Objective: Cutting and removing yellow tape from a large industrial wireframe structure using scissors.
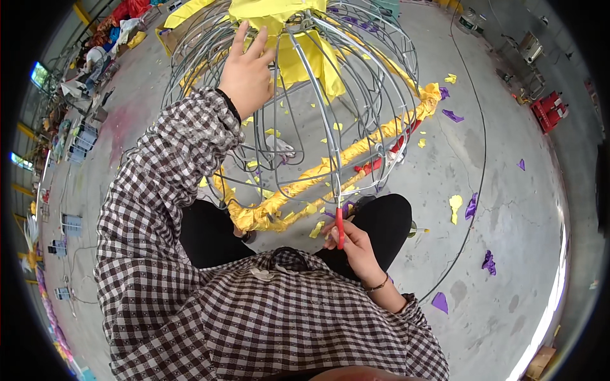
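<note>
A large rounded frame of bent metal wire (332,120) stands on the floor in front of my knees. Yellow cloth (273,9) covers its top, and a loose yellow flap (311,63) hangs down inside the wires. My left hand (249,73) reaches up to the frame's top, fingers stretched out and apart, the fingertips at the edge of the cloth. Low on the near right side, my right hand (356,249) grips red-handled scissors (340,227), their blades pointing up beside the wires. Crumpled yellow-orange wrapping (273,202) runs around the frame's lower part.
Yellow scraps (455,206) and purple scraps (488,262) lie scattered on the grey floor (521,222). A black cable (484,146) curves along the right. Red equipment (549,112) stands at the far right; colourful heaps of cloth (121,25) lie far left.
</note>
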`<action>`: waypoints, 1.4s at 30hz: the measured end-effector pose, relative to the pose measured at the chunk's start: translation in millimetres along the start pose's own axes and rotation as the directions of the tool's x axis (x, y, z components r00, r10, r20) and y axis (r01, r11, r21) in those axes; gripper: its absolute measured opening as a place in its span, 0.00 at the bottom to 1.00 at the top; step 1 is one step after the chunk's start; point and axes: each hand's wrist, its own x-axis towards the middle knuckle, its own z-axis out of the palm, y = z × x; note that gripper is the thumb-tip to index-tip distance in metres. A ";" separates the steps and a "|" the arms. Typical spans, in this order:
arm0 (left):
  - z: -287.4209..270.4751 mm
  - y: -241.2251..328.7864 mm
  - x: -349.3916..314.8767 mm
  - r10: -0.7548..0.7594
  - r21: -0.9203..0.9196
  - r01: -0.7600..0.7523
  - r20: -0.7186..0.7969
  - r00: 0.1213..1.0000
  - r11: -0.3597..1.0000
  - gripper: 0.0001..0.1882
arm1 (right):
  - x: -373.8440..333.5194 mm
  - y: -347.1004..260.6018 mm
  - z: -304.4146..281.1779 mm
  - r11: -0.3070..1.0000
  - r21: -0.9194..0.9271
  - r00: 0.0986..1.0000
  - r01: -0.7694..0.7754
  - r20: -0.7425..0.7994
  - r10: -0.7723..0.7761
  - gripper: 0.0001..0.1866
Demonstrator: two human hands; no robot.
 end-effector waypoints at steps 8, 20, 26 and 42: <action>6.4 -9.1 1.6 -0.019 -0.028 0.016 -0.112 0.994 0.999 0.14 | 6.5 6.7 2.7 1.000 0.002 0.998 -0.017 0.055 0.017 0.14; -48.5 -109.8 -225.0 -0.667 -0.987 0.013 0.116 0.736 -0.158 0.07 | -11.1 3.6 -8.6 0.996 0.087 1.000 -0.007 -0.007 0.008 0.14; 25.6 -146.4 -415.3 -0.457 -0.567 0.015 0.678 0.575 -0.823 0.33 | -72.6 -5.3 -86.2 0.831 -0.305 0.769 0.466 -0.326 -0.551 0.16; 77.9 -96.5 -479.3 -0.445 -0.006 0.978 0.891 -0.091 -0.210 0.44 | 1.8 163.9 -309.1 0.956 0.288 0.386 0.058 -0.890 0.244 0.26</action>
